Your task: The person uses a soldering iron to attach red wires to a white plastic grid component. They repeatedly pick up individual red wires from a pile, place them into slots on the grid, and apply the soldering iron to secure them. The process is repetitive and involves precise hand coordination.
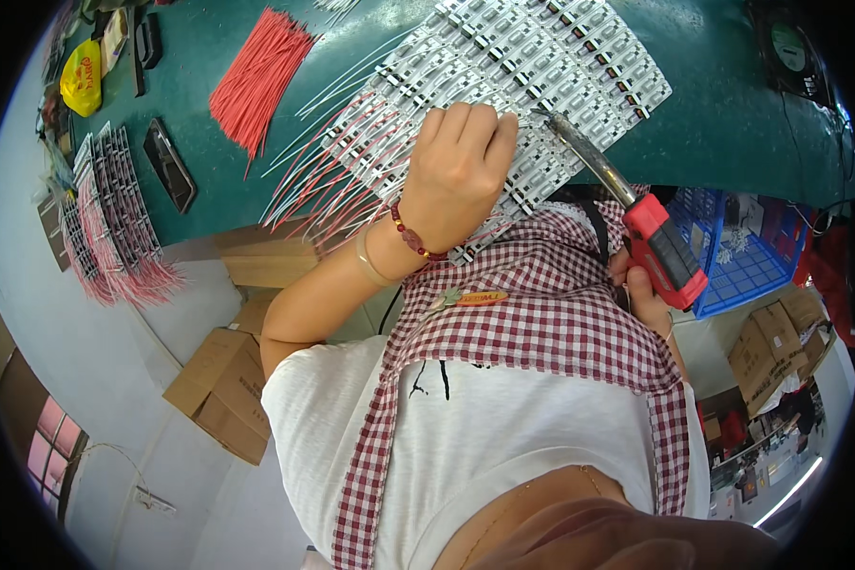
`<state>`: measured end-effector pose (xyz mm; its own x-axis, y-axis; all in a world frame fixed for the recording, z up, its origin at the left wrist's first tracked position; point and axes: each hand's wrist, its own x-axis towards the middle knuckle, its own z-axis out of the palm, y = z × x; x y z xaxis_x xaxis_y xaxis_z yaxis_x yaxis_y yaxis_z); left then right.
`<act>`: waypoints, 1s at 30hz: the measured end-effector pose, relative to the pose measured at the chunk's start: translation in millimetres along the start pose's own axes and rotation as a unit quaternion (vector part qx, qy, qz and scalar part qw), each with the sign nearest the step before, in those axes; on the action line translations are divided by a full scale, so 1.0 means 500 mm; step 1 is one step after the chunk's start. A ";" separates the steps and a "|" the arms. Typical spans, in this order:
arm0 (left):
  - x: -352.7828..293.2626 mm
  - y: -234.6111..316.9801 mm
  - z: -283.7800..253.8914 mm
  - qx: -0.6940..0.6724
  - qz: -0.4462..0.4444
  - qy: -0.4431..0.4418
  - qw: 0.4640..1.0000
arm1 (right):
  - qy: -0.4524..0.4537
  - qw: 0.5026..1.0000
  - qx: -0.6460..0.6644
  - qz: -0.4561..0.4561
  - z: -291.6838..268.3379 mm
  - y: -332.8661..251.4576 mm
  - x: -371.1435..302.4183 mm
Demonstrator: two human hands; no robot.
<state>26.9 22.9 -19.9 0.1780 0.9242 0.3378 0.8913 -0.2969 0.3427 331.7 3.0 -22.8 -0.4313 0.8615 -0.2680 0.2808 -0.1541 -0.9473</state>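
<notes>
My left hand [458, 171] lies knuckles-up on a white panel of small circuit boards [541, 57] on the green table [722, 123], fingers curled and pressing it down. Red and white wires [337, 171] fan out from the panel's near edge beside that hand. Whether a wire is pinched under the fingers is hidden. My right hand [639, 285] grips the red handle of a soldering iron [668, 249]. Its metal shaft slants up-left, with the tip [545, 116] touching the panel just right of my left fingertips.
A bundle of loose red wires [256, 81] and a black phone [169, 163] lie on the table's left. Finished boards with wires [114, 223] are stacked at the left edge, near a yellow bag [81, 76]. A blue crate [736, 252] and cardboard boxes [220, 389] stand below the table.
</notes>
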 end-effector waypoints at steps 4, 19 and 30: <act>0.002 0.002 -0.003 0.003 -0.004 -0.003 1.000 | -0.019 0.999 -0.049 -0.011 -0.009 0.000 0.002; 0.004 0.003 0.002 0.008 -0.009 0.011 1.000 | -0.023 0.994 -0.099 -0.041 -0.001 0.015 0.010; 0.009 0.002 -0.003 0.029 -0.018 -0.007 0.999 | 0.004 1.000 0.010 -0.002 0.008 -0.017 0.014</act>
<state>28.1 26.3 -16.9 0.1512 0.9375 0.3135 0.9196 -0.2497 0.3031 322.8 8.7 -17.2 -0.4248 0.8663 -0.2627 0.2619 -0.1602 -0.9517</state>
